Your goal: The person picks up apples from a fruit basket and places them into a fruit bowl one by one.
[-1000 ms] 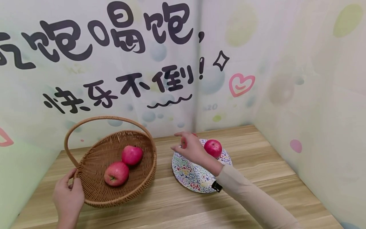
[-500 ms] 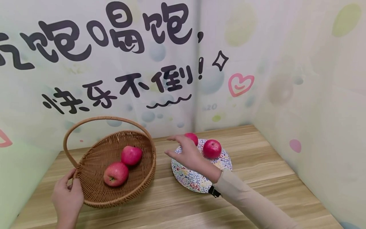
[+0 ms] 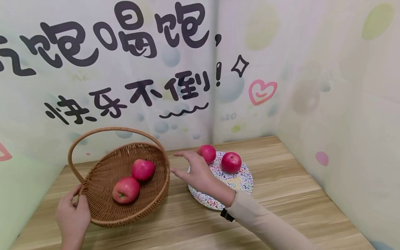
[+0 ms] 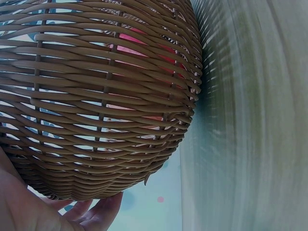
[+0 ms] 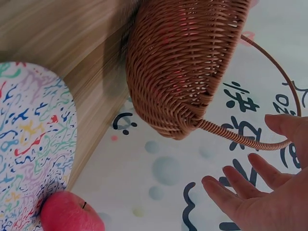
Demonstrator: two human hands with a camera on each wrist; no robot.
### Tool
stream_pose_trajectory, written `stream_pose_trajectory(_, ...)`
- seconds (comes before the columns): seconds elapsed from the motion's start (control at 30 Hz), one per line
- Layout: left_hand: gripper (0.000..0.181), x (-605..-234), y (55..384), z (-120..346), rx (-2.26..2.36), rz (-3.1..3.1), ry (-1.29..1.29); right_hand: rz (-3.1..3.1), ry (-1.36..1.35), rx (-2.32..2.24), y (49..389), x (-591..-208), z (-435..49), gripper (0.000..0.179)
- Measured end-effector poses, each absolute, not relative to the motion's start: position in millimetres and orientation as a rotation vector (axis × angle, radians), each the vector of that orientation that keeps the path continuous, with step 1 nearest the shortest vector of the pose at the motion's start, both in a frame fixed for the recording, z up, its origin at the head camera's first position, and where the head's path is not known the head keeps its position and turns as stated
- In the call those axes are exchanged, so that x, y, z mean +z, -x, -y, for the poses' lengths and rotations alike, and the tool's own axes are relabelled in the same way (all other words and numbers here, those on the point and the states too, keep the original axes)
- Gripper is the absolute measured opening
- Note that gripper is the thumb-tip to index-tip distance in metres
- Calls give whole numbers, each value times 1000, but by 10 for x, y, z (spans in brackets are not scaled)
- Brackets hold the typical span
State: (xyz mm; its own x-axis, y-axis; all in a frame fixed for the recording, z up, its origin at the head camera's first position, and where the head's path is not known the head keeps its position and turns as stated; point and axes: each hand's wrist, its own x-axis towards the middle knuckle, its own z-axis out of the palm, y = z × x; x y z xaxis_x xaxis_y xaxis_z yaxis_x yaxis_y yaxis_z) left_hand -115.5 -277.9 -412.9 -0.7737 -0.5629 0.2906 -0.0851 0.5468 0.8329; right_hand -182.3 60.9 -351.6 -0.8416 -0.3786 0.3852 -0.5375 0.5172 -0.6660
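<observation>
A brown wicker basket [image 3: 103,173] with a tall arched handle stands at the left of the table, with a front apple [image 3: 126,190] and a rear apple [image 3: 143,169] inside. My left hand [image 3: 73,218] grips the basket's left rim; in the left wrist view its fingers curl round the weave. Between basket and plate hovers my right hand [image 3: 200,173], fingers spread with nothing in them. In the right wrist view the spread right hand [image 5: 260,187] is apart from the basket. Behind it, a colourful patterned plate [image 3: 215,201] carries a left apple [image 3: 207,154] and a right apple [image 3: 231,162].
The wood-grain table [image 3: 300,208] meets a printed backdrop [image 3: 243,111] at the back, close behind the basket and plate. A black buckle [image 3: 227,215] hangs at the right wrist, low over the table.
My right hand has moved left from over the plate toward the basket, uncovering the left apple on the plate. My left hand keeps its grip on the basket.
</observation>
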Motion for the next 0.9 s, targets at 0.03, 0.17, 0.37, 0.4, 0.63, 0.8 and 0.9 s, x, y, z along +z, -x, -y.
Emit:
stream_pose_trajectory(0.03,49,-4128,1153,2778,-1167,2244,-521,2565,-787,1229,1814,-3510,-591,47)
stream_pose_trajectory(0.17,49,-4117,1148,2775,-1177,2252,-537,2551,-809,1235,1777,-3489,-510,47)
stream_pose_trajectory(0.37,50,-4112,1152,2772,-1198,2258,-550,2548,-859,1255,1735,-3471,-390,45)
stream_pose_trajectory(0.4,50,-4114,1153,2770,-1192,2255,-545,2551,-865,1258,1732,-3468,-374,45)
stream_pose_trajectory(0.63,49,-4122,1156,2767,-1176,2234,-520,2545,-935,1272,1752,-3444,-259,45)
stream_pose_trajectory(0.8,48,-4119,1148,2759,-1171,2221,-508,2547,-986,1258,1783,-3430,-164,43)
stream_pose_trajectory(0.9,48,-4117,1147,2759,-1175,2227,-514,2583,-993,1254,1809,-3434,-105,43)
